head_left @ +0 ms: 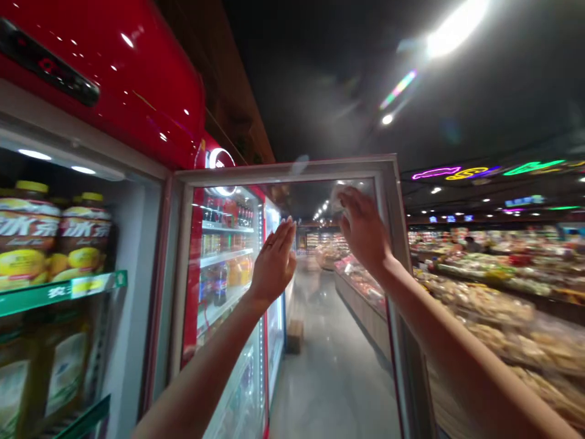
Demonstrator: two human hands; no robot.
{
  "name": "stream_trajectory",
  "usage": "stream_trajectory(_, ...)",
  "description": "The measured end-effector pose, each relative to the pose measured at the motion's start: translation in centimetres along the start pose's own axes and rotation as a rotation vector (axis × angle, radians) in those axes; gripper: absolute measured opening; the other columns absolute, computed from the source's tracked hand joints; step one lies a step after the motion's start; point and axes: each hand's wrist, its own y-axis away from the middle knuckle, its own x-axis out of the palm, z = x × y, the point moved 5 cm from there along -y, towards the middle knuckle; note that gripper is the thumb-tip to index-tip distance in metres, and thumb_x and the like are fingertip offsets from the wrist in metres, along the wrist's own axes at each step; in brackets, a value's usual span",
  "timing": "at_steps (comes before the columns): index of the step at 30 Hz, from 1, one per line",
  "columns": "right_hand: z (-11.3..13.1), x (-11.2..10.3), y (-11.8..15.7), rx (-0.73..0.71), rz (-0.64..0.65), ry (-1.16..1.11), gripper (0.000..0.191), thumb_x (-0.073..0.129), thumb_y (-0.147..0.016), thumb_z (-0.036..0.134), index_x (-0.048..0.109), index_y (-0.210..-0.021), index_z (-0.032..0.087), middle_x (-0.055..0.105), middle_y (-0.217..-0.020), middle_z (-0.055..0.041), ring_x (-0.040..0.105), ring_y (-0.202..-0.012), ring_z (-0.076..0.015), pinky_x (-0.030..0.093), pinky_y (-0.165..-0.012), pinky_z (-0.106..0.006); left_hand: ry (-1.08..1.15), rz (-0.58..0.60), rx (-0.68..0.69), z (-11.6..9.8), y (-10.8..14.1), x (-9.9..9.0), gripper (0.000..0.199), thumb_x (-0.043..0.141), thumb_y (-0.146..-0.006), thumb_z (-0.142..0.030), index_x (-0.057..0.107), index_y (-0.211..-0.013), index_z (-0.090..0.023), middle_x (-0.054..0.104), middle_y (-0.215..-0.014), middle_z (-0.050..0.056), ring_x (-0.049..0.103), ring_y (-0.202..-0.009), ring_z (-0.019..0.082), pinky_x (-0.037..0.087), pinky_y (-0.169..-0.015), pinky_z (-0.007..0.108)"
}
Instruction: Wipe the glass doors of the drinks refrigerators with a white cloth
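Note:
The glass door (320, 329) of a red drinks fridge stands swung open in front of me, in a grey metal frame (292, 171). My left hand (274, 259) is at the middle of the pane, fingers stretched out and close together, with a ring on one; it holds nothing. Whether it touches the glass I cannot tell. High on the right of the pane, near the frame's corner, my right hand (364, 228) has bent fingers, slightly blurred. A pale, whitish cloth (337, 198) shows at its fingertips, against the glass; its edges are unclear.
On the left, the open fridge holds yellow-capped tea bottles (85, 238) above a green shelf strip (64, 292). Through the pane appear further lit drinks fridges (228, 262), a brown box (295, 336) and a grey floor aisle. Blurred produce displays (493, 305) fill the right side.

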Motion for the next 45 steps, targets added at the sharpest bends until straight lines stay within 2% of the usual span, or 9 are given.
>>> stream_trajectory(3, 0.5, 0.6, -0.7, -0.055, 0.009, -0.009, 0.062, 0.044, -0.095, 0.006, 0.057, -0.154, 0.02, 0.054, -0.165, -0.0124, 0.049, -0.154, -0.03, 0.044, -0.13, -0.056, -0.012, -0.033, 0.081, 1.0, 0.2, 0.4, 0.079, 0.046, -0.104, -0.013, 0.014, -0.176, -0.021, 0.035, -0.178, 0.008, 0.034, -0.166, 0.022, 0.037, -0.136, 0.046)
stream_trajectory(8, -0.4, 0.1, -0.2, 0.045, -0.085, 0.094, 0.067, 0.04, -0.097, 0.007, 0.051, -0.16, 0.024, 0.05, -0.169, -0.0107, 0.045, -0.158, -0.03, 0.041, -0.131, -0.06, -0.005, -0.087, 0.145, 0.9, 0.5, 0.5, 0.08, 0.046, -0.105, -0.016, 0.009, -0.176, -0.018, 0.034, -0.178, 0.01, 0.033, -0.166, 0.023, 0.035, -0.136, 0.045)
stream_trajectory(14, 0.8, 0.5, -0.3, -0.057, 0.007, 0.118, 0.068, 0.04, -0.096, 0.007, 0.051, -0.161, 0.026, 0.047, -0.172, -0.0079, 0.04, -0.162, -0.027, 0.032, -0.136, -0.059, 0.007, -0.167, 0.15, 0.3, 0.8, -0.2, 0.073, 0.045, -0.105, -0.016, 0.021, -0.174, -0.014, 0.039, -0.176, 0.01, 0.037, -0.164, 0.023, 0.035, -0.135, 0.043)
stream_trajectory(19, 0.2, -1.3, -0.5, 0.009, -0.057, 0.21, 0.07, 0.041, -0.095, 0.007, 0.048, -0.162, 0.027, 0.047, -0.171, -0.008, 0.042, -0.161, -0.0275, 0.037, -0.133, -0.056, 0.034, -0.197, 0.147, 0.2, 0.9, -0.8, 0.071, 0.044, -0.105, -0.016, 0.024, -0.174, -0.014, 0.041, -0.174, 0.01, 0.039, -0.164, 0.023, 0.034, -0.136, 0.042)
stream_trajectory(26, 1.2, -3.0, -1.2, -0.078, 0.01, 0.247, 0.077, 0.04, -0.092, 0.002, 0.048, -0.163, 0.031, 0.05, -0.17, -0.0045, 0.045, -0.159, -0.0259, 0.04, -0.133, -0.057, 0.065, -0.197, 0.164, 0.0, 1.1, -1.7, 0.08, 0.045, -0.104, -0.015, 0.012, -0.176, -0.016, 0.038, -0.176, 0.009, 0.037, -0.164, 0.024, 0.034, -0.135, 0.044)
stream_trajectory(29, 1.3, -4.2, -1.9, -0.051, -0.035, 0.3, 0.073, 0.039, -0.092, 0.001, 0.052, -0.16, 0.023, 0.054, -0.165, -0.012, 0.049, -0.156, -0.0281, 0.043, -0.131, -0.055, 0.048, -0.213, 0.159, 0.0, 1.2, -2.0, 0.083, 0.044, -0.104, -0.014, 0.004, -0.176, -0.017, 0.039, -0.176, 0.009, 0.04, -0.163, 0.024, 0.038, -0.133, 0.044)
stream_trajectory(32, 2.0, -5.3, -1.1, -0.047, -0.077, 0.381, 0.072, 0.041, -0.091, 0.002, 0.049, -0.161, 0.016, 0.054, -0.163, -0.0183, 0.049, -0.156, -0.0332, 0.045, -0.129, -0.059, 0.036, -0.247, 0.166, -0.1, 1.4, -2.5, 0.083, 0.043, -0.105, -0.015, -0.001, -0.176, -0.018, 0.041, -0.175, 0.009, 0.043, -0.161, 0.024, 0.04, -0.132, 0.044)
stream_trajectory(38, 3.6, -5.9, -0.8, -0.133, -0.011, 0.374, 0.078, 0.041, -0.092, -0.001, 0.045, -0.164, 0.028, 0.052, -0.167, -0.01, 0.047, -0.158, -0.0272, 0.044, -0.131, -0.056, 0.024, -0.276, 0.184, -0.4, 1.3, -3.4, 0.085, 0.044, -0.105, -0.016, -0.004, -0.176, -0.018, 0.042, -0.174, 0.009, 0.045, -0.16, 0.025, 0.041, -0.131, 0.045)
stream_trajectory(45, 3.5, -6.5, -2.1, -0.117, -0.04, 0.306, 0.07, 0.04, -0.093, -0.001, 0.057, -0.154, 0.028, 0.06, -0.16, -0.0085, 0.055, -0.152, -0.027, 0.049, -0.127, -0.055, -0.007, -0.278, 0.18, -0.5, 1.2, -3.8, 0.084, 0.043, -0.105, -0.016, -0.003, -0.176, -0.016, 0.044, -0.173, 0.01, 0.046, -0.159, 0.026, 0.042, -0.13, 0.043)
